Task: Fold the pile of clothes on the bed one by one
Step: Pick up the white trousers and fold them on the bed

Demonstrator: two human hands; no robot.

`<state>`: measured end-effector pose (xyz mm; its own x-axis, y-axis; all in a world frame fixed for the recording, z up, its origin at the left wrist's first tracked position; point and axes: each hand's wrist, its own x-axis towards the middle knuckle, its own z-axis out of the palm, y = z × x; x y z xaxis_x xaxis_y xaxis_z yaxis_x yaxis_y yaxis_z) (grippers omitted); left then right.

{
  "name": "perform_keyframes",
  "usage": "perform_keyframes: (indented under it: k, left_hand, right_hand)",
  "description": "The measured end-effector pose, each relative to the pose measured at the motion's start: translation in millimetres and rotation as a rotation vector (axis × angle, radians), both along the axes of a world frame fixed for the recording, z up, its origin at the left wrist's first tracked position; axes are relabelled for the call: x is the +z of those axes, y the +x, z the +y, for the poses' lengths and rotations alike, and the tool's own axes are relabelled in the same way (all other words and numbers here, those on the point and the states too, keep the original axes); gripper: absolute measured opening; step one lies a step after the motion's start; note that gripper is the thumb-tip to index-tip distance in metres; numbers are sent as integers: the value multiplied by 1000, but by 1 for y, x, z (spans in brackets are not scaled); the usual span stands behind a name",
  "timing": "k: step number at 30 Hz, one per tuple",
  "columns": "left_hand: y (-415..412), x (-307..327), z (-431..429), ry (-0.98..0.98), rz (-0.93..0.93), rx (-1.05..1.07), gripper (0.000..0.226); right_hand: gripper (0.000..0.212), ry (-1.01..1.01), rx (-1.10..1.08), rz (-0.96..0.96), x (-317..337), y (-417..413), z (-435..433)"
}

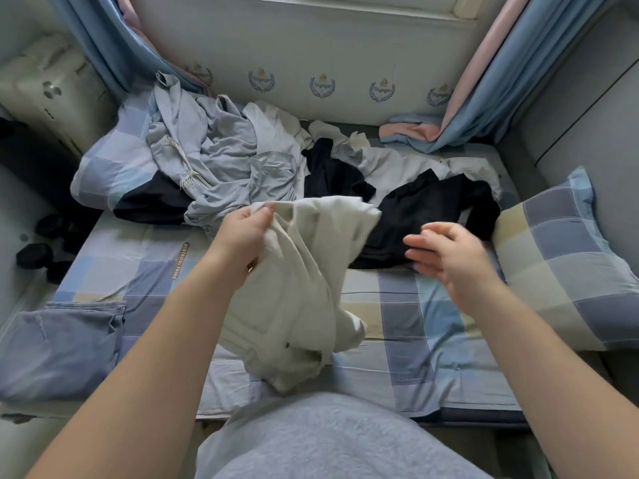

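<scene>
Head view is looking down over a bed (pixel 397 323) covered in a checked sheet, with the person's two bare forearms reaching forward from the lower edge. The left hand (pixel 242 233) is gripping a cream garment (pixel 294 288) by a bunched upper edge, with fingers and thumb curled round the cloth. The garment is hanging from that grip in crumpled folds, its lower end drooping close to the person's grey top (pixel 332 440); whether it is touching the sheet cannot be told. The right hand (pixel 446 254) is holding nothing: its fingers are reaching out straight and slightly spread, blurred, hovering just beside the cream garment's right side and over the near edge of a black garment (pixel 425 209). The pile of clothes (pixel 214 157) is lying beyond both hands across the far half of the bed, with pale blue-grey pieces heaped at the left, white pieces showing through the middle and back, and black pieces running from the middle to the right. A checked pillow (pixel 567 264) is lying at the right edge of the bed, near the black garment. A folded blue cloth (pixel 58 354) is resting at the near left corner. Blue and pink curtains (pixel 501 81) are hanging at the far corners, the right one trailing onto the bed.
</scene>
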<state>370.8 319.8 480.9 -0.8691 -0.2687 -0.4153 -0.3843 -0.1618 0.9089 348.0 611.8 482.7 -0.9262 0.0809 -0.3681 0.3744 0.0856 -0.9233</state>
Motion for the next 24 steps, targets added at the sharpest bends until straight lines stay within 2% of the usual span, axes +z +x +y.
perform_keyframes:
  k: [2,4,6,8,9,10,11,12,14,16,19,21,24]
  left_hand:
    - [-3,1,1,84,-13,104,21]
    - [-4,6,7,138,6,106,22]
    - [-1,15,18,184,41,63,19]
    - [1,26,28,230,86,-5,20]
    - [2,31,31,247,108,-48,21]
    - [2,35,32,251,124,-87,22]
    - [2,38,32,249,138,-116,22]
    - [1,40,30,235,146,-132,22]
    - [-2,41,24,200,148,-99,22]
    - [-5,37,18,193,133,-15,22]
    - [-7,18,13,230,70,61,21]
    - [-5,4,17,225,41,15,18]
    - [6,-15,33,157,67,-184,14]
  right_hand:
    - [9,62,221,-48,-3,16,-18]
    - [17,114,395,-79,-10,33,-37]
    - [37,148,538,-95,-19,47,-56]
    - [58,111,588,-75,-29,56,-75]
    - [55,70,563,-48,-35,57,-81]
    - [41,58,532,-12,-39,56,-86]
    - [28,107,495,52,-41,52,-87]
    - [23,193,470,119,-45,47,-85]
    - [29,347,450,218,-46,35,-73]
    - [25,477,450,327,-37,24,-56]
    - [27,588,467,447,-11,8,-33]
    - [30,555,463,492,9,0,-25]
    - [36,368,461,451,39,-1,-22]
